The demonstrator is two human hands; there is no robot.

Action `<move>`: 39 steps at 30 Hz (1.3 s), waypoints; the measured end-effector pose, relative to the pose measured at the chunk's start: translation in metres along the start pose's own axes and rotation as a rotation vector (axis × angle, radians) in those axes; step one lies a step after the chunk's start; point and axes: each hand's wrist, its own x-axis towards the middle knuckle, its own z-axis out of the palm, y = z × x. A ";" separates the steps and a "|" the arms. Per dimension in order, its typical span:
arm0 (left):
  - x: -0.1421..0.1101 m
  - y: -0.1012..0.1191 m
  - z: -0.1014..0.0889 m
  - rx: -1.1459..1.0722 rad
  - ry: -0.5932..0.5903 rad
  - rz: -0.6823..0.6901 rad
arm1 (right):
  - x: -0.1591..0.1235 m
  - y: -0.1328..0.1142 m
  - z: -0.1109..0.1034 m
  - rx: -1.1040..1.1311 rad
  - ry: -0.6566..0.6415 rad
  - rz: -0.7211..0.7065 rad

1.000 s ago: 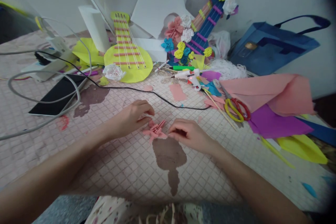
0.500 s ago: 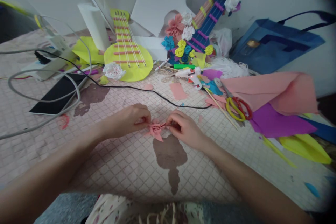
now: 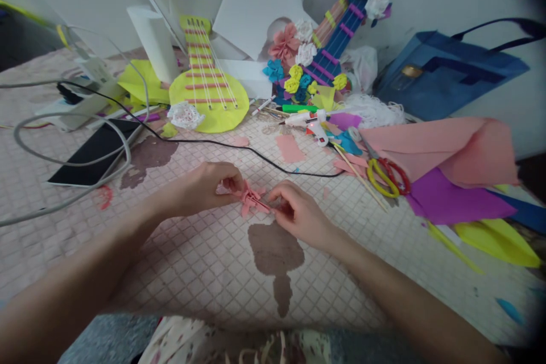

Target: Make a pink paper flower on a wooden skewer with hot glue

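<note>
A pink paper flower [image 3: 252,199] with several pointed petals is between my two hands, just over the tabletop. My left hand [image 3: 217,185] pinches its left side, fingers curled and pressed together. On the other side my right hand [image 3: 294,207] grips a petal end between thumb and forefinger. Folded strips show across the flower's middle. My fingertips hide part of its outer petals. Beyond the hands a pink paper rectangle [image 3: 290,148] lies flat on the table.
A yellow paper guitar [image 3: 213,102] and a blue flower-covered one [image 3: 341,40] stand at the back. To the right are a glue gun [image 3: 313,124], scissors [image 3: 386,176], and pink [image 3: 435,142] and purple paper [image 3: 452,199]. A black cable [image 3: 213,144] crosses behind my hands; a dark tablet [image 3: 94,153] lies left.
The right hand closed on a petal on the flower's right side, then moved slightly down. The flower has turned a little between my fingers, and the left hand has shifted slightly upward.
</note>
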 end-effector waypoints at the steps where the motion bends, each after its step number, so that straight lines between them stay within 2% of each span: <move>1: 0.000 -0.001 0.001 0.002 -0.023 0.000 | 0.001 0.000 0.002 -0.006 -0.006 0.005; 3: 0.001 -0.003 0.005 0.017 -0.031 0.014 | 0.001 0.000 0.004 -0.011 -0.013 0.022; 6: 0.005 -0.005 0.013 0.059 0.020 0.050 | 0.000 0.003 0.007 0.008 -0.013 0.040; 11: 0.012 -0.006 0.023 0.112 0.244 0.103 | -0.003 0.005 0.010 0.021 0.000 0.044; 13: 0.011 -0.007 0.024 0.149 0.280 0.136 | -0.002 0.004 0.011 0.017 0.015 0.055; 20: 0.002 0.004 0.022 0.182 0.276 0.173 | 0.000 -0.001 0.013 -0.028 0.053 0.046; 26: -0.002 0.013 0.035 0.317 0.179 -0.006 | 0.001 -0.004 0.013 -0.028 0.093 0.031; 31: -0.002 0.014 0.044 0.408 0.199 -0.027 | 0.000 -0.005 0.013 -0.028 0.100 0.040; 39: -0.004 0.018 0.040 0.449 0.230 -0.033 | 0.003 -0.003 0.016 0.001 0.117 0.040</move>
